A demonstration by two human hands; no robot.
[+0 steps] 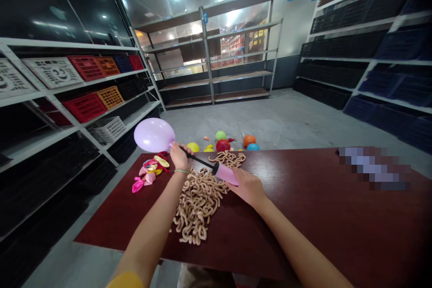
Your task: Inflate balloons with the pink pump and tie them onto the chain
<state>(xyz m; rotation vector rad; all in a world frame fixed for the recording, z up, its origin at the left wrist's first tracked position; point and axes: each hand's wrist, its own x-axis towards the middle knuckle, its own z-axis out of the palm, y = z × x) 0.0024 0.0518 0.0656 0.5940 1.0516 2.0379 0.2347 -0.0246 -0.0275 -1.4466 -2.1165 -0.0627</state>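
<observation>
I have the left hand's (180, 158) grip closed around the neck of the inflated purple balloon (154, 135), out over the bench's (303, 202) far left, where the pump's (227, 174) black rod (201, 161) ends. On the right, I have the right hand (249, 187) wrapped around the pump's pink barrel, above tan curly pieces (197, 202); limp balloons (148, 174) lie to the left.

The bare left forearm (157, 218) slants up and rightward from a yellow sleeve (125, 280), its wrist (182, 173) ringed by a thin pale band; the left hand (179, 157) is closed. The bare right forearm (297, 240) angles up leftward, the right hand (249, 186) gripping, its back upward.
</observation>
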